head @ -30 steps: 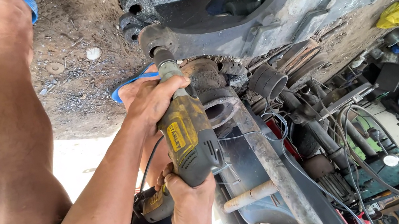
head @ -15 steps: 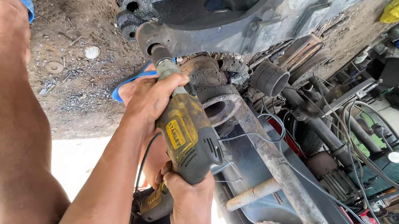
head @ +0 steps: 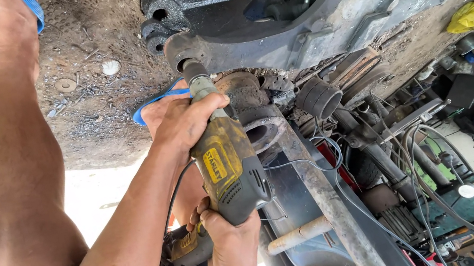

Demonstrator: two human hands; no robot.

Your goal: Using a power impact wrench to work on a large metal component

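Both hands clamp a yellow-and-grey power drill (head: 227, 167): the left hand (head: 183, 123) is wrapped tight round its front barrel, the right hand (head: 232, 251) closed on the rear handle. Its nose enters a round bore at the near end of a black cast-metal bracket (head: 319, 8) lying on the dirt floor (head: 91, 81). Below the bracket rests a rusty pipe (head: 327, 201).

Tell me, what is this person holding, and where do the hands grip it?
A yellow power drill: the left hand wraps its front barrel and the right hand holds the rear handle.
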